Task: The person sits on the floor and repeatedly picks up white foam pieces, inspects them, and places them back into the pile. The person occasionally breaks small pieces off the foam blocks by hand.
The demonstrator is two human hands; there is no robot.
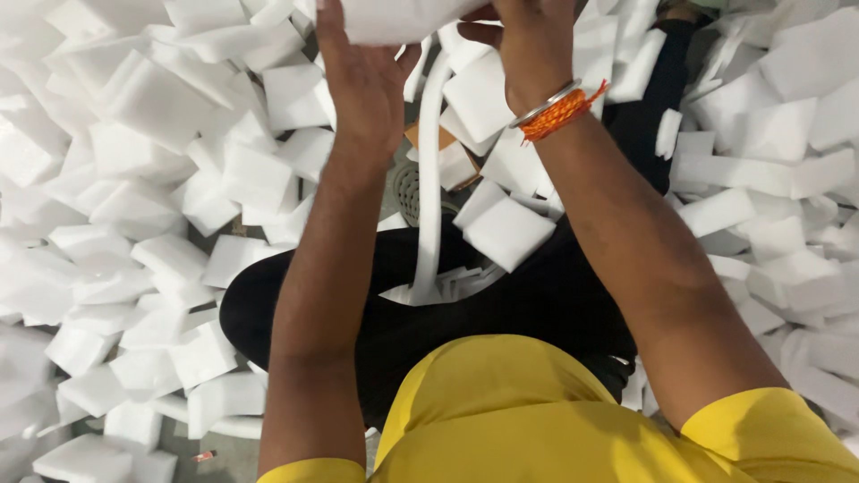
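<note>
2 hands, left hand [362, 67] and right hand [528, 40], grip a white foam piece [394, 18] (trailing strip [429, 179]); best held firmly, evenly.

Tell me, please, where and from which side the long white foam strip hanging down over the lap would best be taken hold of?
Probably at mid-length. The long white foam strip hangs nearly upright from the foam piece in both hands, left hand and right hand, with its lower end curling on the black trousers. Coming from its left, a pinch across the narrow width looks easiest; foam blocks crowd its right.
</note>
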